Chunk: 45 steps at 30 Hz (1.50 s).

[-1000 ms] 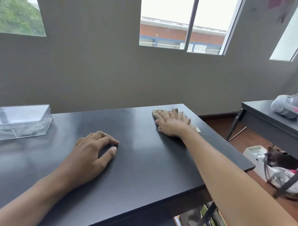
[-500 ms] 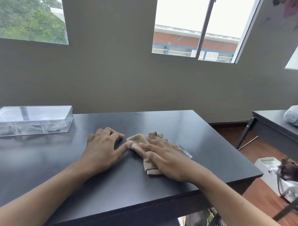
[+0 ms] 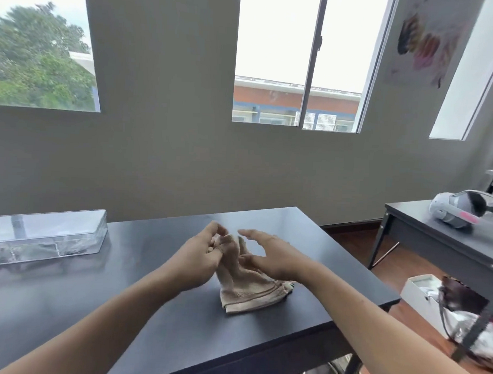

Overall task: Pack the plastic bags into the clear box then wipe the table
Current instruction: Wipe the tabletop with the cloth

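Observation:
A beige cloth (image 3: pixel 249 288) lies crumpled in the middle of the black table (image 3: pixel 121 308), one end lifted off the surface. My left hand (image 3: pixel 200 255) pinches that raised end between its fingers. My right hand (image 3: pixel 273 258) hovers beside the cloth with fingers spread, its palm against the cloth's right side. The clear box (image 3: pixel 39 237) stands with its lid on at the table's far left, with plastic bags faintly visible inside.
A second dark table (image 3: pixel 435 237) at the right carries a white headset (image 3: pixel 461 210). On the floor between the tables sit a white box (image 3: pixel 421 290) and a bag (image 3: pixel 466 304). A grey wall with windows runs behind the table.
My right hand dragged the cloth from the far right corner to the middle. Both hands have left the tabletop, and my left hand has picked up one end of the cloth.

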Each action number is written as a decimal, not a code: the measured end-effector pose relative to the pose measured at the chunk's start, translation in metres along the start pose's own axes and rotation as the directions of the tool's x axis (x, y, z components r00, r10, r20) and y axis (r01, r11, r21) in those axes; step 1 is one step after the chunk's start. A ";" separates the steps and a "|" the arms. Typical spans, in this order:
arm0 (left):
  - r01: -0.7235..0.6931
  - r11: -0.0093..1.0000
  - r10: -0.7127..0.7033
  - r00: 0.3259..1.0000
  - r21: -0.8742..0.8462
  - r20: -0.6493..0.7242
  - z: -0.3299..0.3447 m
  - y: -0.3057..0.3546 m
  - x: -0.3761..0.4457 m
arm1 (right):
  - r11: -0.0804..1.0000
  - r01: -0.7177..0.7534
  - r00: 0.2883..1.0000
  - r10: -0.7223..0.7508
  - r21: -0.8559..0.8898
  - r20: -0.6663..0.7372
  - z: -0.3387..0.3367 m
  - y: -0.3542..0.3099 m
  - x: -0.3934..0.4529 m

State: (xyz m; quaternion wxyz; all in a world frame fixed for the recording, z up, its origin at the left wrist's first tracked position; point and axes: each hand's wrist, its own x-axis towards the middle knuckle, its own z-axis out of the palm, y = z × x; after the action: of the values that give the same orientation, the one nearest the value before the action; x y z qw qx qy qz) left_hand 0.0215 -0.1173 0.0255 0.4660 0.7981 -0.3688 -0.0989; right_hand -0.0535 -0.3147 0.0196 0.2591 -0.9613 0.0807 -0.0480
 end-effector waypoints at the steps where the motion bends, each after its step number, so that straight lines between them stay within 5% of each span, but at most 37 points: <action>1: -0.047 0.996 0.048 0.999 -0.069 0.007 -0.002 0.011 -0.004 | 0.996 0.021 1.000 -0.022 0.081 0.013 -0.004 0.003 -0.002; 8: -0.195 0.944 0.206 0.978 -0.265 0.015 -0.014 0.050 -0.008 | 0.776 0.137 0.987 -0.156 0.616 -0.023 -0.053 0.019 -0.038; 16: -0.266 0.875 0.300 0.954 -0.405 0.023 0.022 0.092 -0.002 | 0.555 0.113 0.976 -0.216 0.824 0.011 -0.089 0.035 -0.088; 20: -0.180 0.782 0.324 0.935 -0.597 0.143 0.046 0.116 0.003 | 0.425 -0.064 0.983 -0.129 0.903 0.131 -0.083 0.054 -0.104; 24: -0.119 0.755 0.305 0.934 -0.645 0.186 0.066 0.129 0.017 | 0.327 -0.034 0.992 -0.108 0.944 0.073 -0.093 0.069 -0.121; 28: -0.181 0.880 0.220 0.975 -0.439 0.039 0.091 0.128 0.038 | 0.402 0.033 0.998 0.034 0.915 -0.051 -0.116 0.086 -0.134; 35: 0.008 0.919 -0.007 1.000 -0.395 0.004 0.149 0.107 0.058 | 0.720 -0.077 0.913 0.328 0.689 -0.241 -0.124 0.128 -0.115; 41: -0.011 0.997 0.018 0.996 0.077 -0.085 0.166 0.064 0.083 | 0.935 -0.237 0.875 0.324 0.263 -0.360 -0.081 0.150 -0.078; 45: -0.050 0.957 0.061 0.998 0.287 -0.030 0.169 0.047 0.089 | 0.949 -0.313 0.905 0.293 -0.017 -0.308 -0.055 0.156 -0.069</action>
State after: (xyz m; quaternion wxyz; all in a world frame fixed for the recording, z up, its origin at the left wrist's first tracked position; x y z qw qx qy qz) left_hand -0.0234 -0.3055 -0.0117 0.3551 0.8483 -0.3926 -0.0161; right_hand -0.1494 -0.4621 -0.0157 0.2160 -0.9263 0.2693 -0.1507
